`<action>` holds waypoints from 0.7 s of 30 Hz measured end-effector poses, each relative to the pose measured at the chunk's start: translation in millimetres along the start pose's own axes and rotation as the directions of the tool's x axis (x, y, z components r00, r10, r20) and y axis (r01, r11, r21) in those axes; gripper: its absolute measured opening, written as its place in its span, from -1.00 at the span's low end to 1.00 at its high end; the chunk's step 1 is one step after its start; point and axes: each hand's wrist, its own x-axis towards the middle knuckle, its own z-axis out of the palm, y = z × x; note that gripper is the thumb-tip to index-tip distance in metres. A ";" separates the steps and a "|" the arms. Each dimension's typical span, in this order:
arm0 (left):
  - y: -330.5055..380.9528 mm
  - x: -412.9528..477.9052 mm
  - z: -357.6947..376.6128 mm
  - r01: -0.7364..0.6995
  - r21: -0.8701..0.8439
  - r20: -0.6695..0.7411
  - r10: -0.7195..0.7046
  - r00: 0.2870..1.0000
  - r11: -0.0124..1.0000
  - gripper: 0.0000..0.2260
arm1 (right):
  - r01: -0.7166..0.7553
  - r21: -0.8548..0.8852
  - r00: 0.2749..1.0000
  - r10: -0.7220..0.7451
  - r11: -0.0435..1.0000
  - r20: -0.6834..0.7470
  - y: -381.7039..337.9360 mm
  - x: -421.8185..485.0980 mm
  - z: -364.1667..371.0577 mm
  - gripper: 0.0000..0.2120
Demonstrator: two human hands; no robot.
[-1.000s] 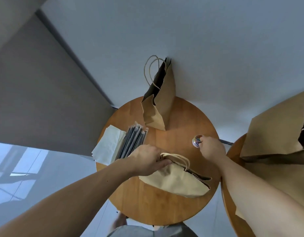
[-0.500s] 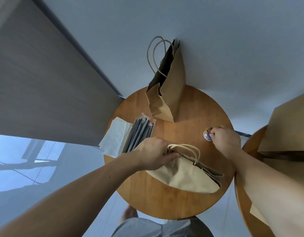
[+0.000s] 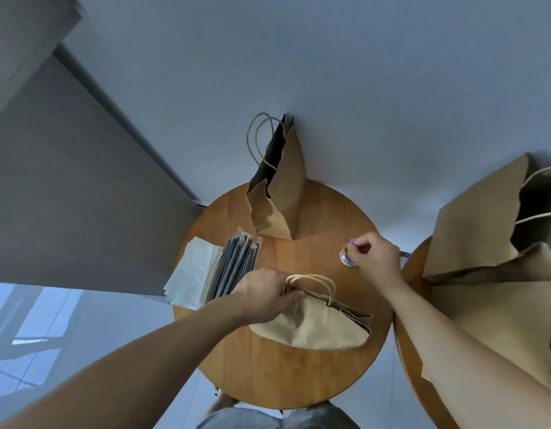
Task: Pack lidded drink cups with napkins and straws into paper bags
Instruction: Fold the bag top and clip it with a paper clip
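We're over the round wooden table (image 3: pixel 268 376), and the left hand (image 3: pixel 265 294) grips the top edge of the flat paper bag (image 3: pixel 314 331) right by its looped handles, with the bag lying on its side at the near middle of the table. The right hand (image 3: pixel 375 261) is curled, fingertips pinching at a small colourful roll (image 3: pixel 346 259) near the table's right edge. It may be stickers or tape; we can't tell at this size. On the left lie the wrapped straws (image 3: pixel 237 267), partly over the napkins (image 3: pixel 192 274). A second bag (image 3: pixel 279 199) stands open at the far edge. More brown bags (image 3: pixel 485 236) crowd the neighbouring table (image 3: pixel 416 267) on the right.
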 end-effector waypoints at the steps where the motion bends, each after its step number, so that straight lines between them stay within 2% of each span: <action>1: 0.3 -0.7 0.0 0.011 -0.004 0.003 -0.011 1.000 1.000 -0.72 | -0.005 0.059 1.000 0.006 0.998 -0.016 -11.9 -7.7 -5.7 -0.76; 3: 0.6 -2.5 -0.8 0.035 -0.015 0.009 -0.034 0.999 0.999 -0.71 | -0.008 0.202 0.999 0.015 0.979 -0.030 -36.8 -25.4 -19.1 -0.79; 5: 1.0 -4.7 -2.4 0.042 -0.014 0.008 -0.042 0.999 0.999 -0.71 | 0.010 0.311 0.999 0.002 0.950 -0.036 -60.1 -46.1 -33.6 -0.75; 9: 5.6 -12.4 -5.9 0.024 0.025 -0.013 -0.023 1.000 0.999 -0.74 | 0.043 0.430 0.999 -0.029 0.902 -0.040 -99.0 -88.1 -54.5 -0.73; 14: 12.2 -21.3 -9.0 0.011 0.055 -0.055 -0.008 0.998 0.998 -0.78 | 0.115 0.422 0.993 -0.103 0.899 -0.051 -126.2 -132.5 -58.0 -0.77; 17: 13.3 -23.1 -13.3 0.026 0.052 -0.055 -0.023 0.998 0.998 -0.72 | 0.149 0.324 0.989 -0.138 0.934 -0.057 -127.3 -154.3 -50.9 -0.78; 21: 12.1 -23.6 -15.9 0.005 0.059 -0.034 -0.003 0.999 0.998 -0.73 | 0.033 0.261 0.999 -0.041 0.965 0.025 -121.6 -168.7 -42.7 -0.75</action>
